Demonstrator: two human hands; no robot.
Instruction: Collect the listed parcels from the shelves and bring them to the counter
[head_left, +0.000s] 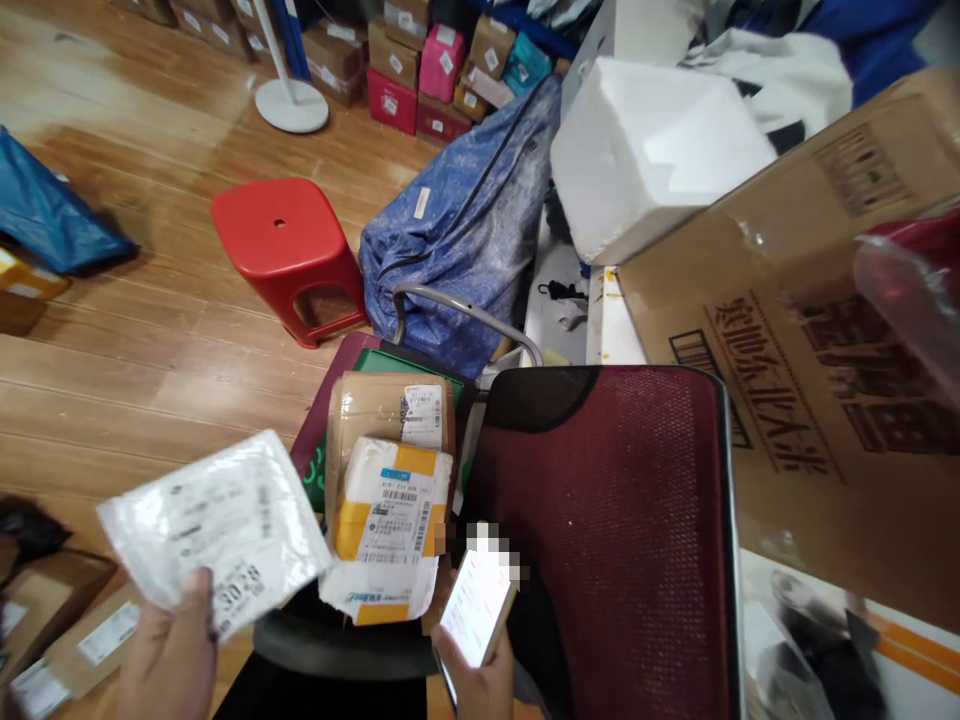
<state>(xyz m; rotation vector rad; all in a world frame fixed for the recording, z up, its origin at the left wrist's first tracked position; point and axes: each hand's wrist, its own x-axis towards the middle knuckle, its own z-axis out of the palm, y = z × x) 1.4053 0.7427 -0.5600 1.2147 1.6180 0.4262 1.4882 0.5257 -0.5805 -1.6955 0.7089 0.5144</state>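
Now left hand (169,655) fingers grip white parcel (214,530); right hand (480,685) fingers clasp phone (476,605).

Bare floor (150,330) to my left lies open; ahead, stacked parcels (390,470), the chair back (622,520) and a big carton (825,350) block me.

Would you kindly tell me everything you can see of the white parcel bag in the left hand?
The white parcel bag is a flat, soft mailer of what looks like thin, glossy plastic, slightly crinkled. A printed shipping label with barcodes and dark digits covers its face; the text is too blurred to read. It is held tilted, its lower edge pinched by the left hand, thumb on top. It hangs in the air left of the stacked parcels on the chair seat; whether it touches them cannot be told.
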